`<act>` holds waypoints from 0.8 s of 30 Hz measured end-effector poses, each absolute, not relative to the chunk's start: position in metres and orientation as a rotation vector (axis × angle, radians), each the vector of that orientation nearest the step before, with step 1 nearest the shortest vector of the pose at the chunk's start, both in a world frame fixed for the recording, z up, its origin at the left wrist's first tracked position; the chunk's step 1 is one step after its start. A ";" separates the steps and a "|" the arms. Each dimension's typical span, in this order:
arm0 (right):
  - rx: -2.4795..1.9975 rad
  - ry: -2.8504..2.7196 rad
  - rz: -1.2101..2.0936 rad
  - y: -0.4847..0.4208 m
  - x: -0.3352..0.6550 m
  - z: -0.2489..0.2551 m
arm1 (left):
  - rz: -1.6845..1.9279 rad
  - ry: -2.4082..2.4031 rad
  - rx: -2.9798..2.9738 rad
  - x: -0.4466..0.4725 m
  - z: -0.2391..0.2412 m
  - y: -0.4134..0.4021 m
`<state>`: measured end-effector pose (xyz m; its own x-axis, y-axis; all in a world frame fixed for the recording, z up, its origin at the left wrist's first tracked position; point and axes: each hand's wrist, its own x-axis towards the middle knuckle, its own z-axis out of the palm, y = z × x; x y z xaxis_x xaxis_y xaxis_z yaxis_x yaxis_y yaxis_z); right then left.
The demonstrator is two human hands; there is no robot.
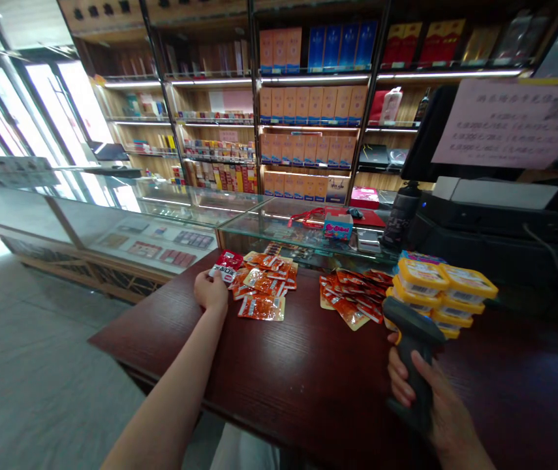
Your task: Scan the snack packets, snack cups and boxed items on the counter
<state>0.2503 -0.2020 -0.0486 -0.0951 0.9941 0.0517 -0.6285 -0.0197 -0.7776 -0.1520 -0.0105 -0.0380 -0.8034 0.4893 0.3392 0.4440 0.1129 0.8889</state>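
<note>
My left hand [210, 289] pinches the near edge of a red and white snack packet [228, 267] at the left of the counter. Beside it lies a loose pile of orange snack packets [263, 281], some overlapping. My right hand [418, 385] is wrapped round the handle of a dark barcode scanner [413, 326], held above the wooden counter [298, 365]. Just beyond the scanner's head, yellow-lidded plastic tubs [442, 287] stand stacked, partly hidden by it. A second heap of orange-red packets [357, 290] sits left of the tubs.
Glass display cases [181, 209] run behind and to the left of the counter. A monitor with a paper notice [513, 124], a printer [484, 202] and a dark bottle [403, 212] stand at the right. A small blue and pink box [338, 226] sits on the glass.
</note>
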 end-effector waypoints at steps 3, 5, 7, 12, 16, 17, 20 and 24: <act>-0.628 -0.770 1.530 -0.203 0.250 -0.048 | 1.753 2.383 1.028 -0.155 -0.048 -0.015; -0.630 -0.767 1.537 -0.203 0.250 -0.047 | 1.730 2.432 1.013 -0.152 -0.049 -0.016; -0.636 -0.762 1.538 -0.203 0.249 -0.046 | 1.716 2.487 0.950 -0.149 -0.047 -0.015; -0.662 -0.741 1.519 -0.208 0.244 -0.037 | 1.771 2.563 0.784 -0.147 -0.041 -0.015; -0.697 -0.719 1.518 -0.211 0.241 -0.031 | 1.762 2.549 0.815 -0.146 -0.041 -0.016; -0.698 -0.718 1.519 -0.211 0.241 -0.031 | 1.731 2.528 0.869 -0.145 -0.042 -0.016; -0.693 -0.723 1.521 -0.210 0.242 -0.034 | 1.645 2.450 1.007 -0.145 -0.045 -0.015; -0.687 -0.727 1.523 -0.209 0.244 -0.035 | 1.727 2.359 1.009 -0.147 -0.051 -0.012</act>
<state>0.2437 -0.2091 -0.0353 -0.0713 0.9974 -0.0077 -0.6217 -0.0505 -0.7817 -0.1472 -0.0122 -0.0514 -0.7861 0.5246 0.3268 0.4699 0.1638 0.8674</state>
